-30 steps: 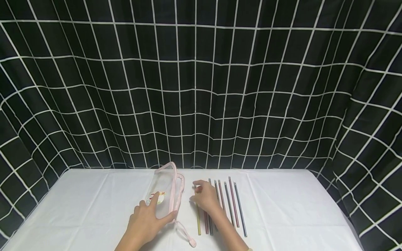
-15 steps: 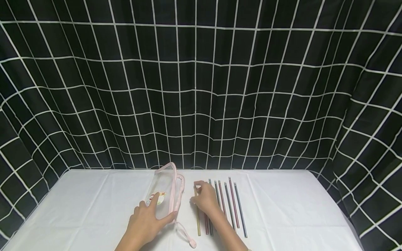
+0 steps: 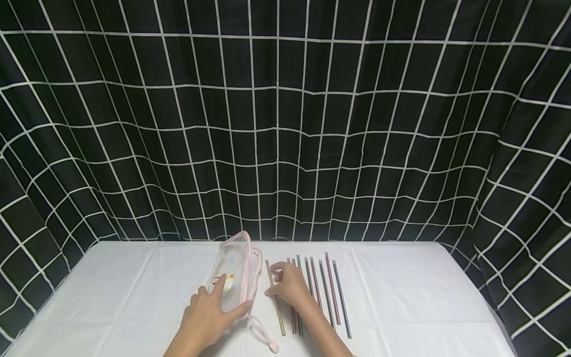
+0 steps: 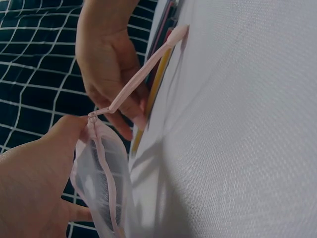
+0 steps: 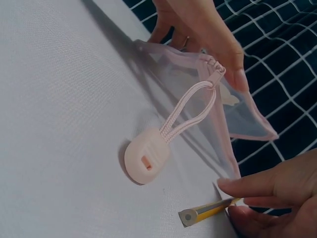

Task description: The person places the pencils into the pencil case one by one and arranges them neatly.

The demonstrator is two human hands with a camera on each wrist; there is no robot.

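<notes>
My left hand (image 3: 205, 312) grips a see-through mesh pencil case (image 3: 229, 265) with pink edging, the thumb at the zipped side and the fingers on the mesh. A round badge marks its face. From the zip a pink cord pull (image 5: 146, 158) hangs down to the white cloth. My right hand (image 3: 290, 285) pinches a yellow pencil (image 3: 279, 317) between thumb and fingers, just right of the case. The pencil slants, its far end toward the case. In the right wrist view its flat near end (image 5: 190, 216) points away from the hand.
To the right of the yellow pencil, several dark red and dark grey-green pencils (image 3: 335, 292) lie side by side, partly hidden by my right forearm. A white cloth (image 3: 415, 297) covers the table. A black curtain (image 3: 285, 148) with white grid lines hangs behind and at the sides.
My right hand has shifted slightly left, bringing the yellow pencil's far end toward the case while its near end stays about in place. The left hand and the case have not moved.
</notes>
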